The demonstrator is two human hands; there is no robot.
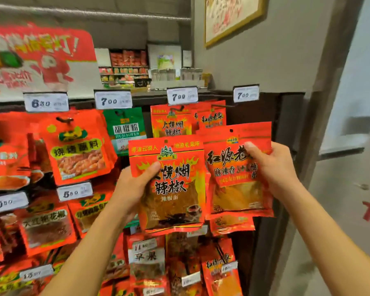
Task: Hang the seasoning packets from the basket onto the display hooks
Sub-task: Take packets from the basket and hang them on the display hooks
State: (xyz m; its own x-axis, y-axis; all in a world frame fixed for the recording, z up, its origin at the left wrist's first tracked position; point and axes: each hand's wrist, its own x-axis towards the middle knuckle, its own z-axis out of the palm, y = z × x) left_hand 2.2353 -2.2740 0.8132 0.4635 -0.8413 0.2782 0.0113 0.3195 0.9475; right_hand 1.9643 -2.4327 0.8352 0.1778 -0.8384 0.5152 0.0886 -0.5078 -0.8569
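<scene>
Now the left hand (135, 186) is gripping a flame-printed packet (171, 189) and the right hand (269, 167) is clamping another red packet (237, 178), both raised before the display hooks (222, 106), probably to match each with its row.

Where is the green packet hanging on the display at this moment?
In the head view the green packet hangs upper centre-left, just under the 7.00 price tag, up and left of the left hand.

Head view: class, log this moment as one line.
left hand: grips red chilli packet | right hand: grips red-orange seasoning packet | both unhung, below matching hooks
</scene>
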